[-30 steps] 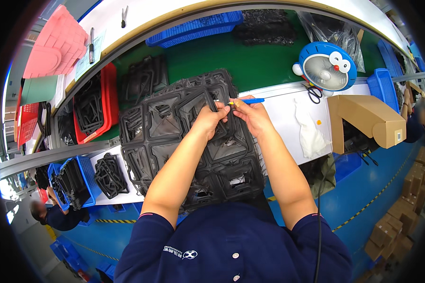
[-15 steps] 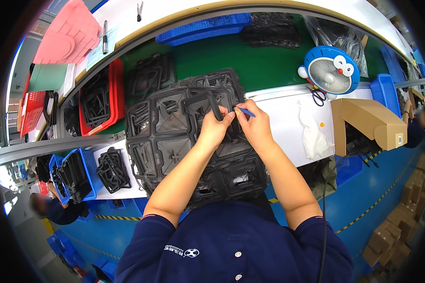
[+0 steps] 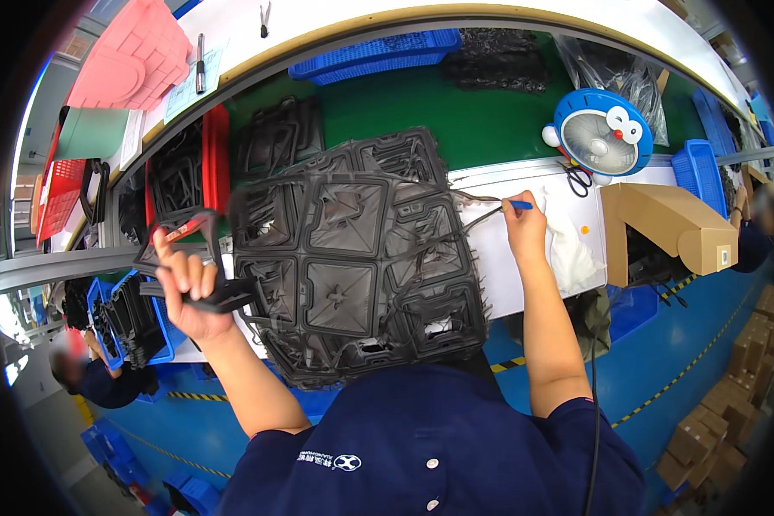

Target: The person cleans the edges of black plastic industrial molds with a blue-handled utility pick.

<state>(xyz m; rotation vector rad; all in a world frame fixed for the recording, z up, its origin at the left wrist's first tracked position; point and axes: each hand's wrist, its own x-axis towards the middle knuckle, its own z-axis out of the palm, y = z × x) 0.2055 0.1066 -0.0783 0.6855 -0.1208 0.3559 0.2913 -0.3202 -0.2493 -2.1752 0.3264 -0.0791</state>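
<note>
My left hand [image 3: 193, 297], off to the left, is closed on a black plastic frame [image 3: 230, 298], lifted clear of the stack and partly blurred by motion. My right hand [image 3: 526, 236], over the white work surface, pinches a small blue-handled tool [image 3: 521, 205]; its working end is too small to make out. A thin black strip [image 3: 482, 220] stretches from near those fingertips back to the stack; whether it is held cannot be seen. Between both hands lies a large pile of black moulded plastic sheets [image 3: 304, 292] with square frame-shaped sections and ragged film in them.
A red bin [image 3: 215, 163] with black frames stands at the left, blue baskets [image 3: 159, 314] nearer me. To the right are a blue fan [image 3: 602, 133], black scissors [image 3: 579, 181], a white cloth [image 3: 568, 249] and an open cardboard box [image 3: 662, 224]. A cable [image 3: 595, 387] hangs beside my right arm.
My hands have moved apart from the middle of the pile. The left has carried a black frame leftward; the right has drawn the blue-handled tool to the right, and a strip now trails there.
</note>
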